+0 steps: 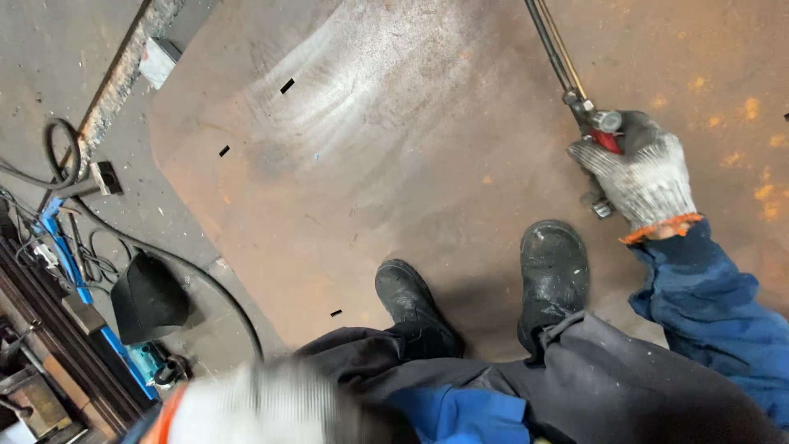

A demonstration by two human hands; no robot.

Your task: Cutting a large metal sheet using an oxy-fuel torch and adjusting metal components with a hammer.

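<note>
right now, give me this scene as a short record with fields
right hand: gloved, gripping the torch at its valves
left hand: gloved, blurred at bottom edge, holds nothing visible
torch: long, runs up off the frame top
stance: boots on the rusty steel plate
floor left: black hoses, blue clamp

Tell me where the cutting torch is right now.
In the head view, the cutting torch is at upper right, its handle gripped by the gloved right hand, its tubes running up over the rusty steel plate.
</note>
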